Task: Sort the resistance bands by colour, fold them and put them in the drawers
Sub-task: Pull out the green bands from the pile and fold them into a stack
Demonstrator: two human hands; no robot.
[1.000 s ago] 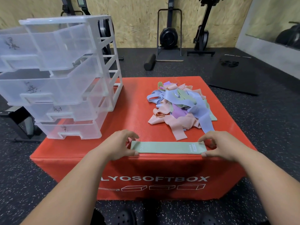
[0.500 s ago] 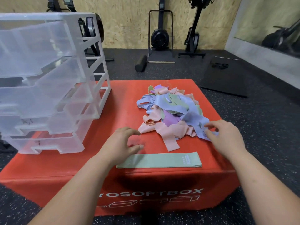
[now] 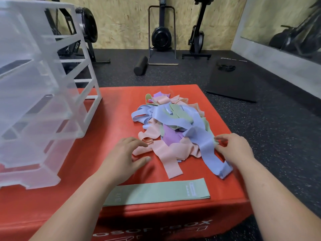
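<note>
Now, step: sorting through the band pile [image 3: 173, 119].
Left hand [image 3: 125, 157]: fingers [image 3: 137, 142] spread, released.
Right hand [image 3: 236, 150]: fingers [image 3: 220, 136] beside blue band [image 3: 206, 150], grasp unclear.
Next: probably pull a match for the flat green band [image 3: 156, 192].

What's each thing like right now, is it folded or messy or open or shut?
Green band: flat, not folded, apart from the pile.
Pile of bands: tangled, colours mixed.
Blue band: loose, trailing from pile.
Drawer unit: blurred; drawers look pushed in.
Left hand: open, holding nothing.
Right hand: at blue band; grip unclear.
</note>
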